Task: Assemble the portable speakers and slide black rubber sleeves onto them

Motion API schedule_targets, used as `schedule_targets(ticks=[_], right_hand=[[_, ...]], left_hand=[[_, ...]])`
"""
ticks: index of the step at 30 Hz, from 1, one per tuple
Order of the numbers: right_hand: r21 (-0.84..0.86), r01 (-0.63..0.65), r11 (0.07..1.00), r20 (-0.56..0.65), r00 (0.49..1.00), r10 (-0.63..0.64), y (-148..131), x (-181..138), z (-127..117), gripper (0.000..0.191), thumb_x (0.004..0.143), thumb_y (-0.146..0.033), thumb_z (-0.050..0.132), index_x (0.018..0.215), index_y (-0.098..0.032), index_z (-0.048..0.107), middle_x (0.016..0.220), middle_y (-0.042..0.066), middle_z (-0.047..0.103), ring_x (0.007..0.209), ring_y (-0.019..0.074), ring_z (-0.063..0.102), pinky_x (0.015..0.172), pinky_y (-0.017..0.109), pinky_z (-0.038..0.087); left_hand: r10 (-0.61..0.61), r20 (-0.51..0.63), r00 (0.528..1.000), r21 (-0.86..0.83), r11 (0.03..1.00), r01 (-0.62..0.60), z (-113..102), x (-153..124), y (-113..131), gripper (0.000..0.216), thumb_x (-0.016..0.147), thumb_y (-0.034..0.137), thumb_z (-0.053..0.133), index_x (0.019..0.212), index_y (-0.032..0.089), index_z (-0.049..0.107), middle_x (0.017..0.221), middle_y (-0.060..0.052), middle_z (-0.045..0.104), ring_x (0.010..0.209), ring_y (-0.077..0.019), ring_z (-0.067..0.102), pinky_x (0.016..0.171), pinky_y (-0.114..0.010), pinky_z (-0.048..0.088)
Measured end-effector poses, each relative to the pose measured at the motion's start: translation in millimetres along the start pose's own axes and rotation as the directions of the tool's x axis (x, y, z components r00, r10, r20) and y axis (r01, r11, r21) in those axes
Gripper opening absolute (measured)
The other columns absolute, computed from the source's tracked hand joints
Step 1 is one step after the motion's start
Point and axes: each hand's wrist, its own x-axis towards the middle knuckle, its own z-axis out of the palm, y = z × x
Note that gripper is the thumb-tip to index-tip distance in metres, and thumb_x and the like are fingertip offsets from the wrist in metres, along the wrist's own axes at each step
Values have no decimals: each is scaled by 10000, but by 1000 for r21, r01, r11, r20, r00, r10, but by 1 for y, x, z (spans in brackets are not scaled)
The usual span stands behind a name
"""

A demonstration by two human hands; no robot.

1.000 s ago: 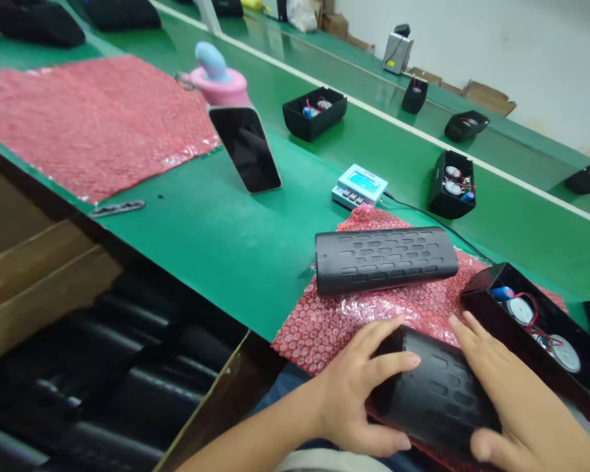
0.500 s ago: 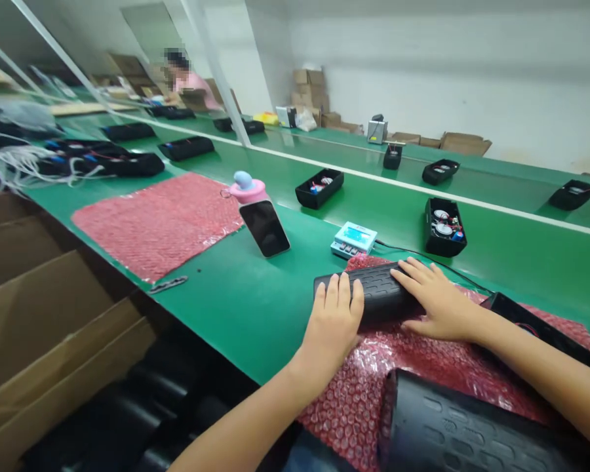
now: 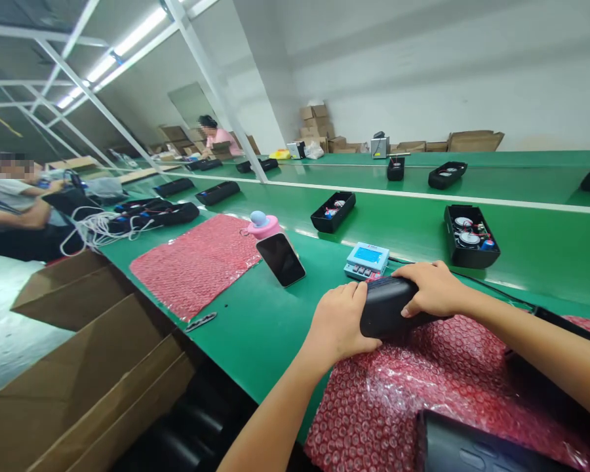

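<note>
A black speaker housing [image 3: 386, 308] is gripped from both ends over the red bubble wrap sheet [image 3: 413, 387]. My left hand [image 3: 339, 321] is closed round its near left end. Over its far right end wraps my right hand [image 3: 432, 288], fingers curled. A second black perforated housing [image 3: 476, 449] lies at the bottom edge of the view, on the same sheet. Just beyond my hands sits a small white tester with a blue screen [image 3: 367, 259].
A phone [image 3: 280, 259] leans against a pink bottle [image 3: 264, 225] on the green bench [image 3: 255, 314]. Another red bubble wrap sheet [image 3: 196, 262] lies left. Open black housings with parts [image 3: 471, 235] [image 3: 333, 211] ride the conveyor. Cardboard boxes [image 3: 78, 367] stand below left. Other people work at far left.
My hands left the near housing, reached to the far one and have closed round its ends, lifting it. The camera has tilted up, so more of the room shows.
</note>
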Motion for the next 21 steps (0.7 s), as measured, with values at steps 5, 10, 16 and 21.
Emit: schedule_targets(ticks=[5,10,16,21], right_hand=[[1,-39,999,20,999,39,-1,3,-2,538,568,-392,711,1072,-246,598,1094,58,617,1030,314,530,924,612,253],[-17,38,999,17,999,-38,-9,-2,0,541,602,-439,675,1074,-196,573,1122,99,585,1083,331,481,963,712,78],[-22,63,998,-44,997,-64,-19,-9,7,541,612,-447,659,1058,-157,559,1099,111,587,1073,313,473,1003,660,94],[13,22,1000,-88,996,-20,-20,-7,9,480,589,-446,672,974,-178,574,1005,68,615,1013,289,499,992,623,164]], left_hand=[[-1,27,1000,-7,1000,2,-2,3,-2,826,505,495,742,1189,133,453,1138,-130,582,1005,-311,553,875,-424,441],[-17,23,1000,-11,1000,18,-2,2,-1,841,495,479,755,1200,138,450,1146,-126,578,1013,-305,550,887,-422,436],[-31,14,999,-12,999,31,-1,-1,1,814,498,466,757,1186,158,451,1171,-127,571,1028,-307,544,884,-432,433],[-38,7,999,4,999,38,-1,-2,2,819,506,457,753,1197,138,450,1180,-139,566,1028,-310,541,885,-436,435]])
